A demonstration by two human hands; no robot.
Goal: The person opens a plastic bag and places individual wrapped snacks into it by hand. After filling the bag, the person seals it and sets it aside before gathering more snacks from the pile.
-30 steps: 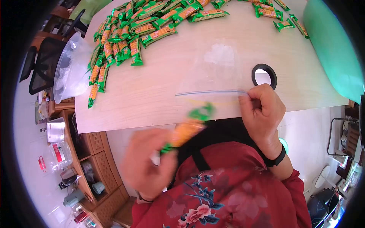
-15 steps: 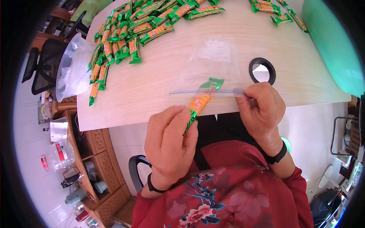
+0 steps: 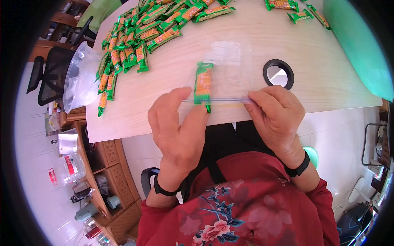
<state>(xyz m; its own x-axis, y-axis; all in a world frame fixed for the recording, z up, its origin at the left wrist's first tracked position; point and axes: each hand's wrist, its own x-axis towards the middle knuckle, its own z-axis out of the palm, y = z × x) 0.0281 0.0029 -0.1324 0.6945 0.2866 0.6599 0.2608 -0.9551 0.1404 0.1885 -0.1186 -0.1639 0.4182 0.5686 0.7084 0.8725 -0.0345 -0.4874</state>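
A clear zip bag [image 3: 232,80] lies on the table, its blue-lined opening toward me. One green and orange snack packet [image 3: 203,82] is mostly inside at the bag's left side, its lower end sticking out past the opening. My left hand [image 3: 176,127] is at the left end of the opening, thumb at the packet's lower end and fingers spread apart from the thumb. My right hand [image 3: 277,119] pinches the right end of the bag's opening between thumb and fingers.
A heap of similar packets [image 3: 141,33] covers the table's back left, with a few more packets [image 3: 299,16] at the back right. A black-rimmed round hole [image 3: 279,75] is right of the bag. A clear bowl [image 3: 78,82] stands left; a green container [image 3: 355,45] stands right.
The packet has moved left and further into the bag, now nearly upright in view. My left hand has loosened its grip and spread its fingers. My right hand still pinches the bag.
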